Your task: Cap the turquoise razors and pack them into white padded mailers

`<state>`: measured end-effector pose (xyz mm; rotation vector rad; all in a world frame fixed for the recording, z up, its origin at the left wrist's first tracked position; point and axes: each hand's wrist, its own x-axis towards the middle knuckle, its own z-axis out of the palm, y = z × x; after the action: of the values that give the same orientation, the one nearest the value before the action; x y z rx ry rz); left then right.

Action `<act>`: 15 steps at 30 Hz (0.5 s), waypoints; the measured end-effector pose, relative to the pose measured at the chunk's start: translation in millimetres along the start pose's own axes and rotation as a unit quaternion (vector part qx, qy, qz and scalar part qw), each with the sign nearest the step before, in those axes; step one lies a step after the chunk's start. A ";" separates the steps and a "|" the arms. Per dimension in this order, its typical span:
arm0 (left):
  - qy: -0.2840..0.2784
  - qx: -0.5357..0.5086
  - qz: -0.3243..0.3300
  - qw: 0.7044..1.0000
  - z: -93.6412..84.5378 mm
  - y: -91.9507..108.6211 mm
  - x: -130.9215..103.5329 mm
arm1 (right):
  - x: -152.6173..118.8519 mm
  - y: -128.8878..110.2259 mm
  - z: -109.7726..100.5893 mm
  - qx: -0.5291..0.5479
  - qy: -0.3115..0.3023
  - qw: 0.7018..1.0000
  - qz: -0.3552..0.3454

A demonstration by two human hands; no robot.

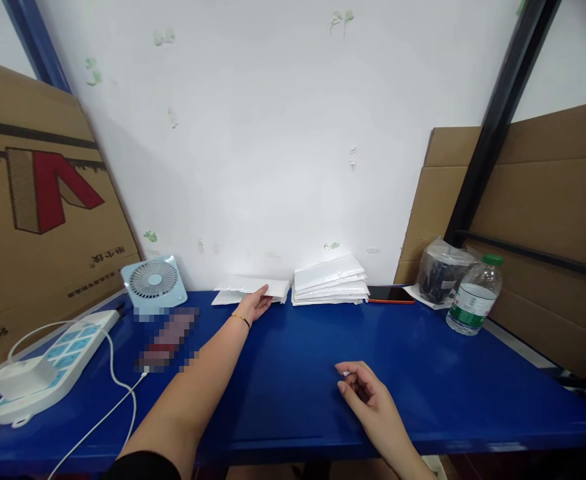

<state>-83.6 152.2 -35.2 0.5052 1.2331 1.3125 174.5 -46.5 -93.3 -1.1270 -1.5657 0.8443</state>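
Note:
My left hand [254, 306] reaches to the back of the blue table, against a low pile of flat white packets [233, 285]. Its fingers are stretched out and touch the front of the pile; no firm grip shows. To the right of it stands a taller, uneven stack of white packets [329, 283]. My right hand [365, 393] hovers above the table's front part, fingers loosely curled and the thumb apart from them. A small pale spot shows between its fingers, too small to name.
A blue fan [154, 283], a power strip [67, 360] with a white cable, and a blurred phone-like object [167, 340] are at left. At right are a phone [391, 294], a plastic-wrapped dark item [440, 273] and a bottle [475, 297]. Cardboard [37, 200] flanks the table [293, 387].

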 end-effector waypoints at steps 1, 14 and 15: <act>0.005 0.026 -0.003 1.000 -2.8 -0.3 6.6 | -0.2 0.6 -2.2 0.017 -0.007 1.000 -0.006; -0.147 0.211 0.097 0.962 -30.8 -50.5 -34.6 | -2.2 -82.6 -40.3 -0.056 -0.116 0.953 -0.276; -0.149 0.216 0.106 0.959 -30.3 -51.8 -38.0 | -3.7 -85.1 -40.8 -0.075 -0.119 0.948 -0.285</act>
<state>-79.7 93.7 -75.4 1.1346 1.2334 1.0866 192.3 -78.0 -6.1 -0.6227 -2.0454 0.4825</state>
